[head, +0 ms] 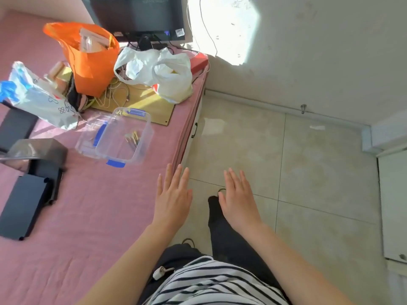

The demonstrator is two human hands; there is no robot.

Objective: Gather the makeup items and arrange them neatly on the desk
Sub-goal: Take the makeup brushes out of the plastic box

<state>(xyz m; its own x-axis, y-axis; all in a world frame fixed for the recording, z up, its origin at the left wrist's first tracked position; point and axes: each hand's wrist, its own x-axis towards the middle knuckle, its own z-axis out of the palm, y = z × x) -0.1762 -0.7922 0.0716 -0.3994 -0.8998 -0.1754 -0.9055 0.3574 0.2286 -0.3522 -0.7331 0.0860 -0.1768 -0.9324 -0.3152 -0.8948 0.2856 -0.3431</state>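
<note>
A clear plastic box (141, 137) with blue clips sits on the pink-covered surface (99, 216), and a few thin brush-like sticks (132, 138) lie inside it. Its clear lid (88, 140) lies just left of it. My left hand (172, 199) is held flat with straight fingers over the surface's right edge, below the box and apart from it. My right hand (239, 201) is also flat and empty, out over the tiled floor. Neither hand touches anything.
An orange bag (88, 60), a white plastic bag (163, 71), a printed bag (37, 100) and cables crowd the back around a wooden board (152, 106). Black boxes (24, 203) lie at the left. A monitor (138, 16) stands behind. Tiled floor (308, 172) lies to the right.
</note>
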